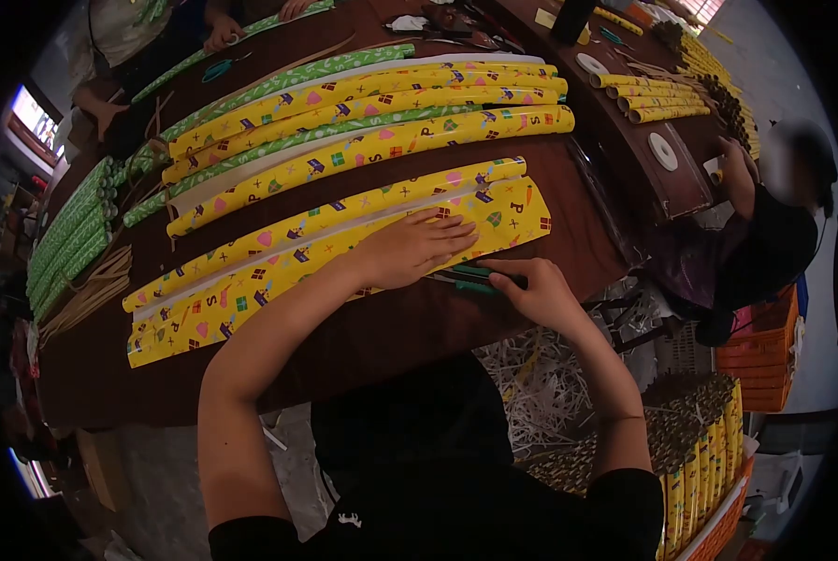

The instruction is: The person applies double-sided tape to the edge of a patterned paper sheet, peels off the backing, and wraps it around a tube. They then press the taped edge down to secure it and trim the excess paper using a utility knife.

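Observation:
My left hand (421, 249) lies flat on a partly unrolled sheet of yellow printed wrapping paper (204, 327), its fingers stretched out and pressing the paper to the table. The far side of the sheet is a long rolled part (325, 210), with a pale strip showing along it. Just beyond the sheet's near edge, my right hand (537, 292) is closed on what look like teal-handled scissors (475, 284). Its fingers partly hide them, and their blades cannot be made out.
Yellow rolls (372, 150) and green rolls (297, 142) lie across the table's far side. More green rolls (68, 243) are stacked at left beside brown strips (92, 290). A co-worker (779, 234) sits at right. Paper shreds (541, 383) and a crate (718, 533) of rolls stand below.

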